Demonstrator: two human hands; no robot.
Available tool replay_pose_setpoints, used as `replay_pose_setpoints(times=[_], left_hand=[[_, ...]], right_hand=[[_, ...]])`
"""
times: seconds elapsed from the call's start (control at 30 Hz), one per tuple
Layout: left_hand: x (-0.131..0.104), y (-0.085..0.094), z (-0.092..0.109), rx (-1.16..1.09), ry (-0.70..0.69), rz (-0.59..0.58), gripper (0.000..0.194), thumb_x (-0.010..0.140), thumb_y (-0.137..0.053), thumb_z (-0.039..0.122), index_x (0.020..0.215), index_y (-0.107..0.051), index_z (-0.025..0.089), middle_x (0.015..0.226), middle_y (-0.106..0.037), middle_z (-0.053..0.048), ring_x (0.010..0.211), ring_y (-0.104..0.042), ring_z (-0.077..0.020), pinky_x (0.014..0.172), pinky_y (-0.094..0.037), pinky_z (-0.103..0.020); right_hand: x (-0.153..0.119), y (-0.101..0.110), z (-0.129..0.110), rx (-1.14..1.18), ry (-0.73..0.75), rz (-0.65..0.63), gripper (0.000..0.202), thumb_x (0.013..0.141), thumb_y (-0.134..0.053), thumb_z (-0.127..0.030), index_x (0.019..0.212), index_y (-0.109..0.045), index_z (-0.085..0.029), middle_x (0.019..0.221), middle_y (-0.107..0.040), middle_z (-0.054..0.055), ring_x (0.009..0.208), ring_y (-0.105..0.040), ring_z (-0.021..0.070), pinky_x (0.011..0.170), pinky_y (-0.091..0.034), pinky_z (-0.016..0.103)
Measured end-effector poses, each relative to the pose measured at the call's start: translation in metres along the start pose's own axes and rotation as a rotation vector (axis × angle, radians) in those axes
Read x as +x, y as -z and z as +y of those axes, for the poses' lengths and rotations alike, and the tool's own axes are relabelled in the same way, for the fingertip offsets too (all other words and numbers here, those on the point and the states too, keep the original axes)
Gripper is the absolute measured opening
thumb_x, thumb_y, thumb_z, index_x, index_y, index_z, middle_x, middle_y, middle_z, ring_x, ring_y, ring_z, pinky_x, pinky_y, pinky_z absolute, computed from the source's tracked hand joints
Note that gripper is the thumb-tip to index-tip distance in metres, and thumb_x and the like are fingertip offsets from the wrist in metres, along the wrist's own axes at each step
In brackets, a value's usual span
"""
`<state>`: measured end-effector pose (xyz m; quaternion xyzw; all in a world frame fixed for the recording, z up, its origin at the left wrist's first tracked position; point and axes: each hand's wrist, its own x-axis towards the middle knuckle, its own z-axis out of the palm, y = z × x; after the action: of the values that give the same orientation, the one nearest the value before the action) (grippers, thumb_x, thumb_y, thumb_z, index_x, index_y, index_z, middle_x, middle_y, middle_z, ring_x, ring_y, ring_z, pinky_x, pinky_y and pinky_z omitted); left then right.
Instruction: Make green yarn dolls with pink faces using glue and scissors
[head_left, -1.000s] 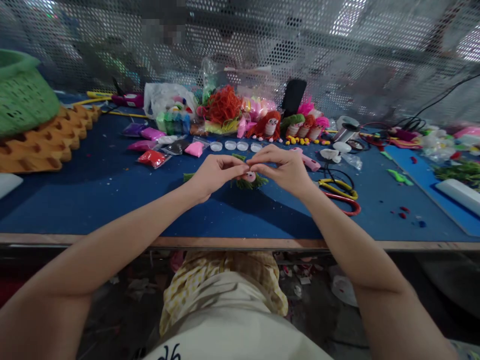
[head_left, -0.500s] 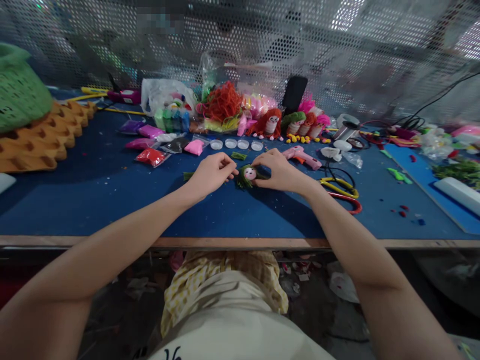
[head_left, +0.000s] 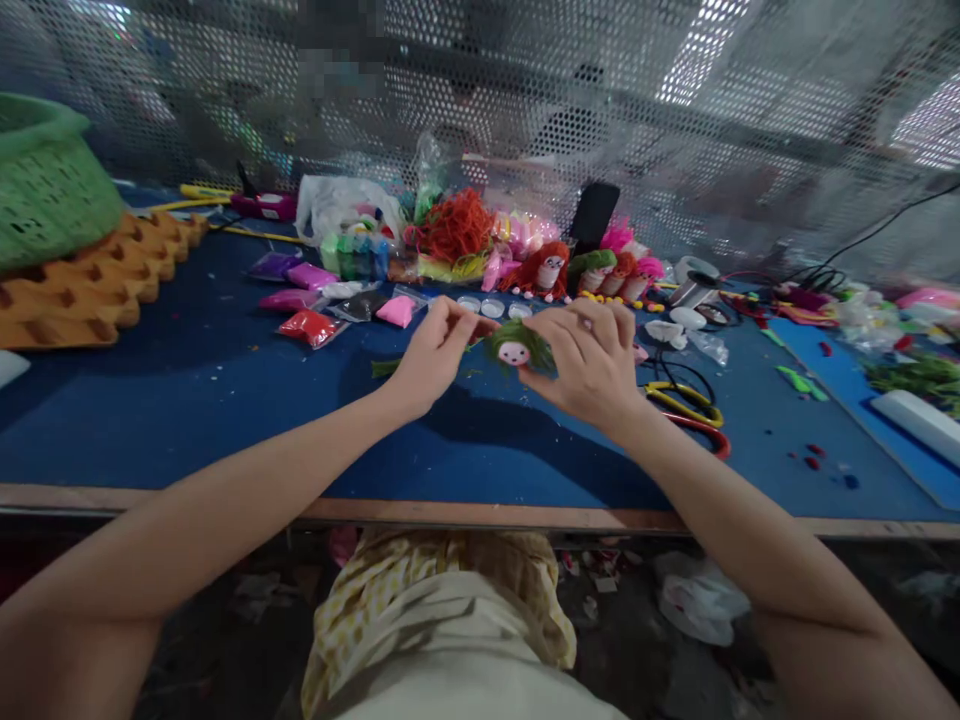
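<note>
A small doll's head (head_left: 514, 353) with a pale painted face and green yarn hair is held above the blue table. My right hand (head_left: 591, 358) is closed round its right side, thumb below and fingers above. At the hair's left edge, my left hand (head_left: 439, 352) is pinched shut; what lies between its fingertips is too small to make out. A cut bundle of green yarn (head_left: 385, 368) lies on the table beside my left wrist, partly covered. Behind my right hand, the pink glue gun (head_left: 640, 354) is almost wholly hidden.
Scissors with yellow and red handles (head_left: 686, 405) lie right of my right wrist. Finished dolls (head_left: 547, 272), orange yarn (head_left: 459, 225) and clay packets (head_left: 311, 325) line the back. A green basket (head_left: 56, 190) rests on an egg tray (head_left: 142, 265) at left.
The doll's head has risen off the table and tilted, face turned more upward. Both hands came up with it, and my right hand now covers most of the glue gun.
</note>
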<state>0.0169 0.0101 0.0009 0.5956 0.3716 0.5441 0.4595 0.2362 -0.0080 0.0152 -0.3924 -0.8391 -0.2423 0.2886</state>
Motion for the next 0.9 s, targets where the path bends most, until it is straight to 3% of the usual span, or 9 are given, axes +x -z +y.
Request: replay_pose_setpoints(times=[0.13, 0.2, 0.3, 0.53, 0.9], left_hand=[[-0.009, -0.012, -0.001, -0.125, 0.161, -0.047, 0.020, 0.101, -0.055, 0.031, 0.085, -0.049, 0.021, 0.082, -0.055, 0.003, 0.076, -0.051, -0.0112, 0.079, -0.045, -0.023], [-0.012, -0.015, 0.000, -0.210, 0.175, -0.047, 0.021, 0.102, -0.056, 0.029, 0.084, -0.049, 0.020, 0.082, -0.054, 0.003, 0.076, -0.049, -0.0106, 0.077, -0.044, -0.022], [-0.016, -0.017, 0.003, -0.300, 0.181, -0.045, 0.021, 0.102, -0.057, 0.029, 0.084, -0.050, 0.020, 0.084, -0.054, 0.003, 0.076, -0.048, -0.0102, 0.074, -0.043, -0.021], [-0.019, -0.021, 0.014, -0.415, 0.352, -0.042, 0.018, 0.103, -0.054, 0.028, 0.087, -0.047, 0.022, 0.090, -0.054, 0.003, 0.079, -0.053, -0.0113, 0.067, -0.052, -0.022], [-0.018, -0.024, 0.026, -0.597, 0.522, 0.057, 0.024, 0.104, -0.054, 0.016, 0.080, -0.053, 0.016, 0.076, -0.057, 0.004, 0.065, -0.054, -0.0064, 0.059, -0.044, -0.017]], right_hand=[[-0.012, -0.006, -0.010, 0.043, -0.010, 0.065, 0.038, 0.092, -0.067, -0.037, 0.129, -0.066, -0.028, 0.110, -0.079, 0.009, 0.113, -0.066, 0.0335, 0.109, -0.040, 0.054], [-0.013, -0.006, -0.013, 0.072, -0.033, 0.102, 0.036, 0.092, -0.068, -0.037, 0.126, -0.066, -0.027, 0.107, -0.078, 0.009, 0.109, -0.067, 0.0325, 0.108, -0.039, 0.054], [-0.012, -0.006, -0.017, 0.079, -0.049, 0.157, 0.033, 0.092, -0.067, -0.035, 0.123, -0.066, -0.026, 0.103, -0.078, 0.009, 0.104, -0.068, 0.0307, 0.106, -0.040, 0.052], [-0.010, -0.009, -0.021, 0.101, -0.009, 0.145, 0.033, 0.093, -0.067, -0.033, 0.125, -0.063, -0.026, 0.103, -0.075, 0.008, 0.100, -0.066, 0.0274, 0.097, -0.042, 0.045], [-0.008, -0.017, -0.027, 0.154, 0.026, 0.192, 0.039, 0.091, -0.070, -0.027, 0.128, -0.056, -0.024, 0.096, -0.072, 0.004, 0.092, -0.065, 0.0238, 0.091, -0.048, 0.042]])
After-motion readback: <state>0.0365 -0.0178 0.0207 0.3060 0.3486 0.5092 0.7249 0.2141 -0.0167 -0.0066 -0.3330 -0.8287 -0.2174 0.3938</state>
